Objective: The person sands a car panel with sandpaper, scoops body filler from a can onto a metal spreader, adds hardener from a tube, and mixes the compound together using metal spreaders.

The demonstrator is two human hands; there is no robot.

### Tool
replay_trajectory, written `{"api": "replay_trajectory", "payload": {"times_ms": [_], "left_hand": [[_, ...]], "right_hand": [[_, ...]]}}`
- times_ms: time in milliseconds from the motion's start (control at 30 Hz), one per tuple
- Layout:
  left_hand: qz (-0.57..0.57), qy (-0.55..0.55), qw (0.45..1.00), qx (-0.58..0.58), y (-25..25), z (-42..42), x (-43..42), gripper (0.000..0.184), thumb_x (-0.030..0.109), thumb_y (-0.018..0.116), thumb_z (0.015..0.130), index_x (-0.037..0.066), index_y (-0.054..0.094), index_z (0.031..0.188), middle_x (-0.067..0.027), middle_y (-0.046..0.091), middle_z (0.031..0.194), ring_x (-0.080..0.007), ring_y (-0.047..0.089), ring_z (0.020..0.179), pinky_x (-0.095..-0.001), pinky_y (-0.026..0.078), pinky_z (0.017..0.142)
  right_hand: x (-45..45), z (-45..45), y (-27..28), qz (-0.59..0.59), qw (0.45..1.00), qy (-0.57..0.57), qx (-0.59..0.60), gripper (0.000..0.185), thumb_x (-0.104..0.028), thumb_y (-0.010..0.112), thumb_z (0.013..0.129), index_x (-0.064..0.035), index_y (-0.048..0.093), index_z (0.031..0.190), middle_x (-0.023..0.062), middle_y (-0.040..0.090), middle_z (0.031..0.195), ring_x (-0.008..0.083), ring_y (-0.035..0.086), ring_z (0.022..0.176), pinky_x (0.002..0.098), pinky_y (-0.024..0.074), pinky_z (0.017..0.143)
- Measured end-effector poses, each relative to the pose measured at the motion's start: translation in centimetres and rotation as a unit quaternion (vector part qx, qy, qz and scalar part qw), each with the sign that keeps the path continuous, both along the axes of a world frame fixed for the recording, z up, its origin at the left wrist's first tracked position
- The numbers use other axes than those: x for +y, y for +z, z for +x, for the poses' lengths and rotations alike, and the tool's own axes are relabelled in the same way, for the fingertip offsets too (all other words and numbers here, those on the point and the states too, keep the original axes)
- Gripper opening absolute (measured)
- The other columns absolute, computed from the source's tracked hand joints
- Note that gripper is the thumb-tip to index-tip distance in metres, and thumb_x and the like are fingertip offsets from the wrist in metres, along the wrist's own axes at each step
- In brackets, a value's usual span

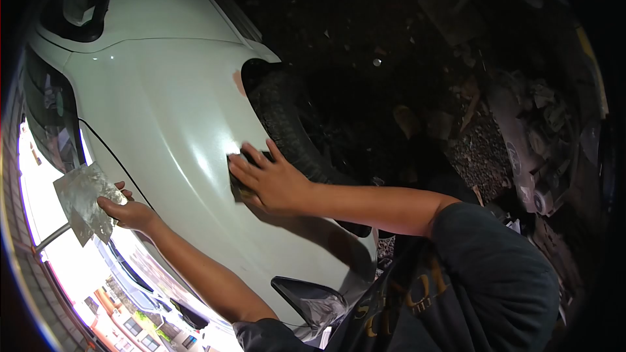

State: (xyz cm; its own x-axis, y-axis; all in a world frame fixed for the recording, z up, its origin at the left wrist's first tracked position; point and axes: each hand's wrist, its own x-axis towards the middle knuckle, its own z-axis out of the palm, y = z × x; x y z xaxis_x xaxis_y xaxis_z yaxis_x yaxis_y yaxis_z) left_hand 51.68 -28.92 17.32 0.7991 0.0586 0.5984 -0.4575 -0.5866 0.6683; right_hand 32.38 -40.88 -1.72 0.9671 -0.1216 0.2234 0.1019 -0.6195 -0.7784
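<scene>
Left hand [135,215]: our fingers pinch a flat plate [83,202]
Right hand [280,186]: we clasp a dark pad [237,190] against the front fender [176,137]
Fender: glossy white, reddish patch [239,82] near the tyre [279,114]
Ground [482,160]: dim, gravelly; daylight [64,280] opposite

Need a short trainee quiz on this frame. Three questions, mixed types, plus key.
1. Multiple choice: which hand lies over the dark pad on the white car?
A) Left
B) Right
C) Neither

2. True or false: the left hand is empty.

3. Fill in the blank: the black, treaded thing in the wheel arch is the ____.

Key:
1. B, the right hand.
2. False; it holds a grey sheet.
3. Tyre.
</scene>
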Motion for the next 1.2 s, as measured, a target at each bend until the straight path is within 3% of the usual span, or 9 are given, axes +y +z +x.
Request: {"api": "replay_trajectory", "payload": {"times_ms": [67,200,333,467,733,833,967,1100,1200], "left_hand": [[-0.001,0.002,1.0,0.001,-0.1,0.0,0.3,0.053,0.047,0.028,0.102,0.004,0.058,0.108,-0.0059,0.059,0.086,-0.0125,0.044,0.069,-0.0271,0.036,0.063],[-0.001,-0.001,1.0,-0.006,0.0,0.1,0.2,0.053,0.047,0.029,0.102,0.004,0.057,0.11,-0.006,0.06,0.086,-0.0123,0.045,0.069,-0.0267,0.036,0.062],[-0.001,0.009,1.0,0.004,-0.1,0.2,0.6,0.052,0.047,0.03,0.102,0.004,0.057,0.108,-0.0061,0.06,0.086,-0.0121,0.046,0.069,-0.0263,0.036,0.062],[-0.012,-0.001,1.0,0.0,-0.1,0.4,0.4,0.051,0.047,0.029,0.102,0.004,0.057,0.105,-0.0061,0.06,0.086,-0.012,0.045,0.067,-0.0261,0.036,0.062],[-0.011,-0.01,1.0,-0.004,-0.1,0.4,0.4,0.05,0.046,0.028,0.102,0.005,0.056,0.103,-0.0059,0.059,0.085,-0.0111,0.043,0.068,-0.0257,0.034,0.061],[0.001,-0.007,1.0,0.005,-0.1,0.5,0.7,0.049,0.045,0.028,0.102,0.005,0.057,0.103,-0.0056,0.059,0.085,-0.0111,0.043,0.069,-0.0259,0.034,0.061],[0.007,-0.001,1.0,0.001,0.0,0.2,0.2,0.051,0.046,0.026,0.103,0.005,0.057,0.108,-0.0056,0.059,0.087,-0.0111,0.044,0.069,-0.0252,0.034,0.06],[0.002,0.004,1.0,0.011,-0.1,0.1,0.4,0.051,0.045,0.026,0.103,0.005,0.056,0.111,-0.0056,0.06,0.087,-0.0111,0.044,0.069,-0.0251,0.034,0.06],[0.007,0.0,1.0,0.012,-0.1,0.6,0.8,0.051,0.045,0.026,0.103,0.004,0.055,0.112,-0.0059,0.06,0.088,-0.0111,0.045,0.069,-0.0246,0.035,0.06]], "right_hand": [[-0.8,2.1,-0.2,0.005,0.999,-0.05,0.005,0.068,-0.044,0.042,0.1,-0.0007,0.031,0.15,0.0153,0.024,0.16,0.0378,0.018,0.149,0.0622,0.0157,0.117],[1.2,-0.1,1.3,0.025,0.999,-0.017,0.015,0.069,-0.043,0.044,0.099,0.0019,0.03,0.149,0.0182,0.028,0.158,0.041,0.019,0.147,0.0635,0.0164,0.116],[-0.6,2.0,0.5,0.043,0.996,-0.076,0.008,0.07,-0.042,0.046,0.098,0.0032,0.029,0.149,0.0204,0.031,0.155,0.0404,0.018,0.148,0.0639,0.0162,0.115],[1.5,0.3,1.2,0.048,0.998,-0.02,0.024,0.068,-0.041,0.046,0.098,0.0004,0.031,0.15,0.0174,0.028,0.158,0.0395,0.019,0.148,0.063,0.0157,0.116],[0.5,-0.3,0.9,0.041,0.999,-0.017,0.017,0.066,-0.037,0.047,0.098,-0.0001,0.031,0.15,0.0167,0.024,0.159,0.0383,0.018,0.148,0.0624,0.0151,0.117],[0.2,-1.8,0.5,0.023,0.999,0.016,-0.017,0.066,-0.038,0.046,0.098,0.002,0.03,0.149,0.0191,0.024,0.159,0.0385,0.018,0.148,0.062,0.0153,0.117],[0.5,-0.4,0.3,0.025,0.999,-0.03,0.021,0.067,-0.038,0.048,0.098,-0.0009,0.03,0.151,0.016,0.023,0.16,0.0386,0.016,0.149,0.0624,0.0163,0.116],[0.8,-4.0,-0.1,0.006,0.999,0.037,-0.008,0.069,-0.039,0.048,0.097,0.0007,0.03,0.15,0.016,0.022,0.16,0.0389,0.017,0.148,0.0618,0.0152,0.117],[-0.1,-0.8,-0.4,0.018,1.0,0.002,-0.002,0.068,-0.04,0.047,0.098,0.001,0.03,0.15,0.016,0.021,0.16,0.0389,0.016,0.149,0.0628,0.0153,0.116]]}}
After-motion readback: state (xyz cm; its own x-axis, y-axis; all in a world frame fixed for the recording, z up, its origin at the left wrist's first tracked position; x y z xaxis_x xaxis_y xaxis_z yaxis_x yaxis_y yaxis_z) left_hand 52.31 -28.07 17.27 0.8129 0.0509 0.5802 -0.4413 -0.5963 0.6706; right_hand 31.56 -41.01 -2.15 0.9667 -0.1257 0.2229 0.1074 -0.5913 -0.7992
